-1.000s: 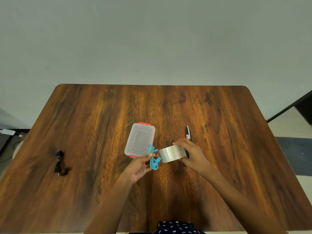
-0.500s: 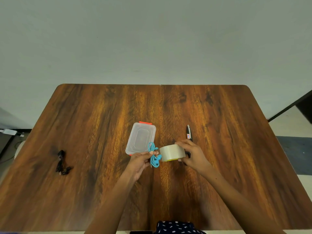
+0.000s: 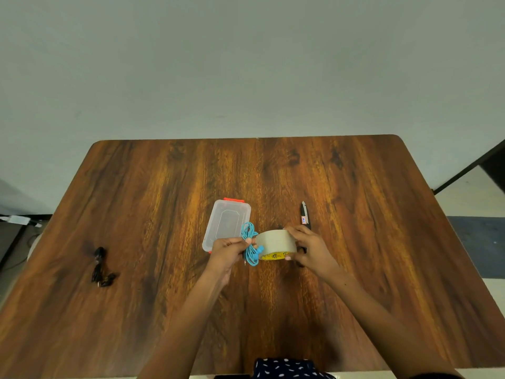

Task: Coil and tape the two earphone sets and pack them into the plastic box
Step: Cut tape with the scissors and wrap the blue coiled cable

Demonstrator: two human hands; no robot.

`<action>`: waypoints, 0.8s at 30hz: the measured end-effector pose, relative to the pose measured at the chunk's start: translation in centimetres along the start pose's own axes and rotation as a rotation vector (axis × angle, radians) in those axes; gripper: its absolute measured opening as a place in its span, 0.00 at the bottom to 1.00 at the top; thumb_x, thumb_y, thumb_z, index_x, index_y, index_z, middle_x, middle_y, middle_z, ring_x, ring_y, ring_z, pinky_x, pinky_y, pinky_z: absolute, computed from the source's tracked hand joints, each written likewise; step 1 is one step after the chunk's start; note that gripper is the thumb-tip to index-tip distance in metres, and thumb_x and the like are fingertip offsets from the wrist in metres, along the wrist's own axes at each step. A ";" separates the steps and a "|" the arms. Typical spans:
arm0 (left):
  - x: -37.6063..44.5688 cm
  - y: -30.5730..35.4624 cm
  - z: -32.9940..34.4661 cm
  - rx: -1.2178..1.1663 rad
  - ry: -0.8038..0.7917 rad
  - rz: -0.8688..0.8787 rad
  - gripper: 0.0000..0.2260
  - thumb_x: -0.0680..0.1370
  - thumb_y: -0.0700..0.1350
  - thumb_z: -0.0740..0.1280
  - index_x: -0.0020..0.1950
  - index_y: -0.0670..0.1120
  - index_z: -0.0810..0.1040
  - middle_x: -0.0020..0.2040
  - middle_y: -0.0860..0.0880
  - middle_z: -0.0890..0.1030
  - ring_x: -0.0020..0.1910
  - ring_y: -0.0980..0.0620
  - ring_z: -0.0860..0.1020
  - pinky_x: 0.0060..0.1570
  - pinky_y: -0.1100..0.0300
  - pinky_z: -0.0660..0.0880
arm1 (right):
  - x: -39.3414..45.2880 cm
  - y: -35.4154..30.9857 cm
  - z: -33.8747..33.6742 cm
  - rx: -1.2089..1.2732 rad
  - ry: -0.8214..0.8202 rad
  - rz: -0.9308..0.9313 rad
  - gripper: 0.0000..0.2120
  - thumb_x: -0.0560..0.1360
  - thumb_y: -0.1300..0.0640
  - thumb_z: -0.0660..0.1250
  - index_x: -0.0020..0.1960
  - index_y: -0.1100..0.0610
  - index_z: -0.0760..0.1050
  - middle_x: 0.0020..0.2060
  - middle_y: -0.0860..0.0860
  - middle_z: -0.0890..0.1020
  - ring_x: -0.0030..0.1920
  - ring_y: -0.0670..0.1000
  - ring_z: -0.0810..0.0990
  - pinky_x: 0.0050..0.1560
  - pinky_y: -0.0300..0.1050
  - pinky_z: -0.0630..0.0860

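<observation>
Item one, the surface (image 3: 355, 269): a dark wood-grain top that carries everything I am tracking, with my two forearms reaching in from the near edge. Item two, the plastic box (image 3: 226, 222): clear, with orange clips at its far and near ends, lying near the middle of the surface, its lid apparently on; I see nothing inside it, so I judge packing not begun. Item three, the tape roll (image 3: 276, 242): pale, with a yellow core label, lifted just right of the box and gripped by my right hand (image 3: 306, 247), whose fingers curl over its far side and thumb under; the roll's left edge meets the blue bundle, and I cannot tell whether a strip is already stuck there. Item four, my left hand (image 3: 229, 248): clenched in a pinch on the blue earphones (image 3: 250, 244), which are coiled into a tight hank held upright between box and roll, buds hanging at the lower end. I judge this set coiled and its taping the step in hand, not finished. Item five, the black earphones (image 3: 100, 268): lying well apart at the left of the surface, loosely gathered, untouched by either hand; whether they count as coiled I cannot say, and I see no tape on them. Item six, a black pen-like tool (image 3: 304, 216): flat beyond my right hand, partly hidden by it. Remaining, as I read it: finish the blue set, tape the black set, box both.
</observation>
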State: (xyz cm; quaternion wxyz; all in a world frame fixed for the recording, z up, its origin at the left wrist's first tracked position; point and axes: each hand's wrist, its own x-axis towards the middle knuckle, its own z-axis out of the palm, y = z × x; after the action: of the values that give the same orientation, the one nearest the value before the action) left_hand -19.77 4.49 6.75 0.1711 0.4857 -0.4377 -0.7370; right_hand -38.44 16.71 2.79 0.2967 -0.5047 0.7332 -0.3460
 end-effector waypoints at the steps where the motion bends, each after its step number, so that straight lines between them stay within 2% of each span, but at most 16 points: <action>1: 0.0 0.2 0.2 0.009 0.007 0.008 0.07 0.76 0.36 0.68 0.53 0.37 0.81 0.55 0.40 0.82 0.55 0.45 0.80 0.54 0.51 0.79 | 0.1 0.1 0.0 -0.001 -0.002 0.008 0.32 0.66 0.67 0.76 0.68 0.62 0.69 0.62 0.52 0.73 0.64 0.52 0.72 0.62 0.47 0.76; 6: -0.3 1.1 1.5 0.095 0.025 0.056 0.10 0.76 0.36 0.68 0.55 0.33 0.80 0.55 0.39 0.82 0.55 0.43 0.80 0.52 0.53 0.79 | 0.4 0.6 0.0 -0.020 0.012 0.003 0.32 0.66 0.65 0.77 0.67 0.64 0.70 0.60 0.50 0.73 0.63 0.53 0.73 0.61 0.50 0.76; 10: -0.4 1.8 2.1 0.102 0.037 0.059 0.09 0.76 0.36 0.68 0.54 0.34 0.81 0.53 0.40 0.82 0.53 0.45 0.81 0.50 0.54 0.79 | 0.8 1.1 -0.1 -0.035 -0.005 0.030 0.34 0.65 0.67 0.77 0.69 0.64 0.69 0.61 0.52 0.72 0.64 0.54 0.73 0.63 0.51 0.74; 14: -0.6 2.2 3.9 0.122 -0.038 0.050 0.09 0.75 0.37 0.69 0.52 0.34 0.82 0.49 0.41 0.84 0.48 0.48 0.83 0.40 0.63 0.80 | 0.7 1.8 0.4 -0.113 -0.051 0.054 0.36 0.66 0.65 0.76 0.70 0.61 0.67 0.64 0.52 0.71 0.65 0.52 0.71 0.65 0.49 0.72; 15: -0.6 2.3 4.1 0.110 -0.041 0.040 0.09 0.75 0.37 0.69 0.52 0.34 0.82 0.49 0.41 0.84 0.49 0.48 0.83 0.40 0.63 0.80 | 0.7 1.9 0.6 -0.085 -0.037 0.075 0.36 0.65 0.66 0.76 0.70 0.62 0.67 0.63 0.52 0.72 0.65 0.52 0.71 0.65 0.49 0.73; 19: 0.2 2.5 3.8 0.063 0.005 -0.037 0.07 0.76 0.37 0.68 0.51 0.35 0.82 0.51 0.42 0.83 0.52 0.48 0.81 0.51 0.57 0.79 | 0.4 2.3 0.4 -0.068 0.033 0.128 0.37 0.65 0.67 0.76 0.71 0.60 0.67 0.65 0.54 0.73 0.67 0.53 0.71 0.68 0.49 0.69; 22: 0.4 2.1 3.5 0.038 0.014 -0.067 0.03 0.76 0.36 0.68 0.45 0.39 0.82 0.49 0.44 0.83 0.50 0.50 0.81 0.47 0.59 0.79 | 0.2 2.6 0.8 -0.139 0.115 0.207 0.36 0.66 0.69 0.74 0.72 0.59 0.66 0.69 0.55 0.68 0.69 0.53 0.67 0.71 0.48 0.65; 24: 0.4 1.7 3.7 0.027 0.001 -0.078 0.03 0.76 0.37 0.68 0.46 0.39 0.82 0.51 0.43 0.83 0.52 0.49 0.81 0.46 0.59 0.79 | 0.0 2.5 1.4 -0.181 0.200 0.350 0.33 0.70 0.70 0.70 0.72 0.59 0.65 0.68 0.54 0.66 0.66 0.54 0.70 0.67 0.48 0.69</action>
State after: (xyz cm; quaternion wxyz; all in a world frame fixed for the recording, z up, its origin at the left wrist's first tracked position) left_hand -23.50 5.03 8.44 0.1359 0.5050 -0.4283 -0.7369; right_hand -38.68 17.04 -0.03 0.2315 -0.3576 0.8634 -0.2702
